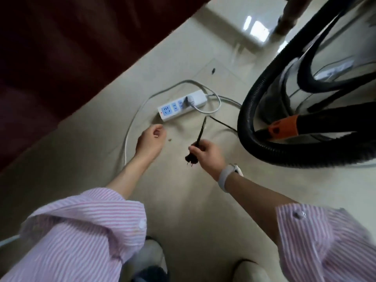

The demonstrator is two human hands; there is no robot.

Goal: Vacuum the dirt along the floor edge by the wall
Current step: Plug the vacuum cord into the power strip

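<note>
I am only at the preparation step, I think; no vacuuming has started as far as I can see. My right hand grasps the black power cord just behind its plug, and the plug hangs free above the floor with its pins pointing down toward me, so it is not yet in any socket. My left hand is empty, with the fingers loosely curled, and it hovers near the end of the white power strip, perhaps to steady it. The strip lies on the floor and already carries one grey plug; the blue sockets beside it look free. The vacuum cleaner stands at my right, with its black ribbed hose looped around the body and an orange collar on the tube, so the nozzle is not in my hands. A small dark crumb lies beyond the strip and another speck near my left hand. The dark red curtain hangs at my left; the wall edge itself I cannot see. What is left: plug in, switch on, take the hose, and clean the edge.
</note>
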